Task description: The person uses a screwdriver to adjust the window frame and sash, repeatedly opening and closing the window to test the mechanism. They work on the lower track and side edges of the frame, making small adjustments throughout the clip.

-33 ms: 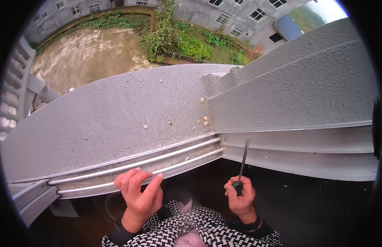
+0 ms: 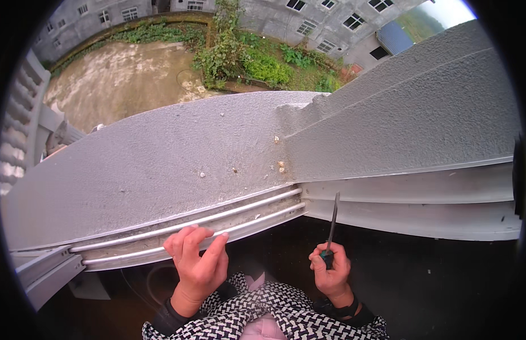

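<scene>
My right hand [image 2: 332,271] is closed around the dark green handle of a screwdriver [image 2: 333,224]. Its long dark shaft points up and away, with the tip in front of the white side frame [image 2: 399,218] of the window. My left hand [image 2: 199,260] is open, with fingers bent and apart and nothing visible in them. It is over the near edge of the sliding-window track [image 2: 127,243], whose two pale rails run along the sill; I cannot tell whether the fingertips touch it. Dirt lies between the rails.
Beyond the track is a rough grey outer ledge [image 2: 161,147] with small bits of debris [image 2: 281,166]. A grey wall [image 2: 399,119] rises on the right. A window sash [image 2: 50,275] stands at the track's left end. Far below lie a concrete yard [image 2: 121,79] and plants [image 2: 263,65].
My left hand has shifted slightly to the right. The view has moved a little; the screwdriver stays in my right hand.
</scene>
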`<move>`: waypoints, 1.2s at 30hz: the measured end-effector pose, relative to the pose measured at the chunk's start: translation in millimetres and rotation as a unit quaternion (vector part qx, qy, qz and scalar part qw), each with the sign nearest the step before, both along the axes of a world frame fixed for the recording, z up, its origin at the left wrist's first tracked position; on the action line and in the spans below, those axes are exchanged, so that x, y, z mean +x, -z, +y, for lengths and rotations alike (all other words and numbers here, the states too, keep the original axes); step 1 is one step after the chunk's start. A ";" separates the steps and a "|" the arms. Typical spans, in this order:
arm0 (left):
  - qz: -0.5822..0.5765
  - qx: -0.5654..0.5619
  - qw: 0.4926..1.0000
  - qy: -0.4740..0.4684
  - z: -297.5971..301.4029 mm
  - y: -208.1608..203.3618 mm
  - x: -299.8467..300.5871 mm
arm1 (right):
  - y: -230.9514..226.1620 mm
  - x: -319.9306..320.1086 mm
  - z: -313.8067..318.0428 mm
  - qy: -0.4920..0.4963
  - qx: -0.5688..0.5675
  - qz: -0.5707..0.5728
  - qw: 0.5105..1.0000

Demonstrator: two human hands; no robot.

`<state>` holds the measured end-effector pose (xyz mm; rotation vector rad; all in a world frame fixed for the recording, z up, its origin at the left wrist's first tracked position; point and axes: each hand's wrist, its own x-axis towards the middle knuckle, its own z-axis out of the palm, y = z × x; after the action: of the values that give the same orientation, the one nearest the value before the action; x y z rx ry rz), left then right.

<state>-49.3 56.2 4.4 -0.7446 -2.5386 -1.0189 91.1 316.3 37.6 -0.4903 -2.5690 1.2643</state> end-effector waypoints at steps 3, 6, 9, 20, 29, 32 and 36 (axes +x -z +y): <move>0.011 0.010 0.998 0.059 25.5 -12.3 -6.5 | -14.4 16.4 -0.5 0.001 0.032 -0.016 0.999; 0.027 -0.059 0.991 0.117 65.0 -8.3 -25.1 | -23.6 23.8 -3.3 -0.008 0.061 -0.019 0.998; 0.033 -0.132 0.979 0.152 97.7 0.2 -47.1 | -26.2 25.2 -5.2 -0.017 0.080 -0.001 0.997; -0.073 -0.196 0.960 0.186 157.8 5.9 -65.1 | -25.3 41.6 -0.9 0.013 0.091 0.048 0.995; -0.071 -0.099 0.981 0.150 157.9 29.1 -52.6 | -22.1 45.7 5.2 0.015 0.090 0.061 0.994; -0.111 -0.119 0.972 0.169 155.9 31.8 -57.1 | -21.6 43.6 4.7 0.002 0.086 0.065 0.994; -0.167 -0.198 0.942 0.212 148.4 27.6 -69.0 | -22.0 39.9 4.4 -0.020 0.103 0.052 0.993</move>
<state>-118.3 204.6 -23.1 -1.3855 -3.0032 -0.8068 131.0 320.7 59.6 -0.3241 -2.5949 0.9926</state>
